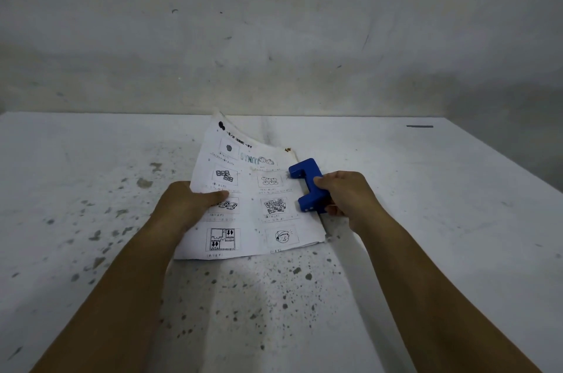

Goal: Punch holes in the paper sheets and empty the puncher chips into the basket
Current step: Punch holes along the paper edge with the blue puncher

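Sheets (253, 202) lay near the middle of the frame on the pale, speckled desk (91, 189), their far end curling up off the surface. The left hand (189, 205) pinned their left edge, thumb flat on the top page and the other fingers hidden beneath, so that grip was clenched on the sheets. The right hand (344, 199) was wrapped around the blue puncher (309, 186) at the sheets' right edge, a grip closed on the tool.

The puncher lay to the right of the sheets, its long axis running along that right edge from lower right toward upper centre, its slot side turned to the paper. It seemed to sit at the margin; whether the edge was fully inside the slot could not be told. The right hand was the nearer one to press it.

Printing on the top page was a picture worksheet with small captions too fine to read; one pale heading appeared upside down and was not legible. No basket showed anywhere in view.
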